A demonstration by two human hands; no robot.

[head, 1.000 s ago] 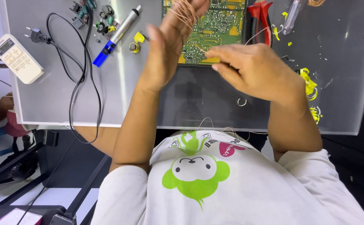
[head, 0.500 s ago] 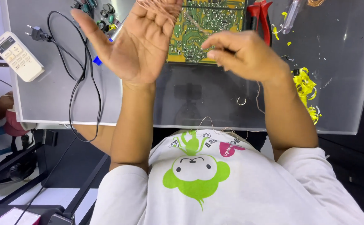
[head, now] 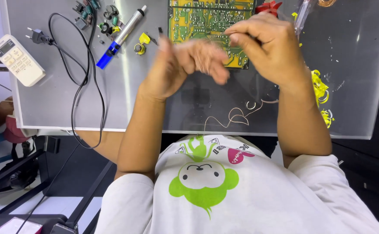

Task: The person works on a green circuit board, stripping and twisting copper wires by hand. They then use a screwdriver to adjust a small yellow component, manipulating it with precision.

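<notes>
A grey worktop [head: 59, 104] fills the view, set over a dark floor and carrying loose electronic parts. My left hand [head: 185, 65] is raised above it, fingers curled together; it is blurred, so I cannot tell whether it grips anything, though a thin wire [head: 235, 118] appears to run up toward it. My right hand [head: 265, 47] has thumb and fingertips pinched shut, seemingly on the same wire's upper end. The wire's slack lies in loops on the worktop near the front edge, between my forearms. Both hands sit over the green circuit board [head: 198, 19], likely so the wire is kept close to it. A blue-tipped desoldering pump [head: 120, 37] lies to the left, within reach, beside small components [head: 96, 17]. A black power cord [head: 81, 82] trails off the front edge. A white remote control [head: 18, 60] rests at the far left corner, well apart. Yellow wire scraps [head: 319, 86] lie to the right.
</notes>
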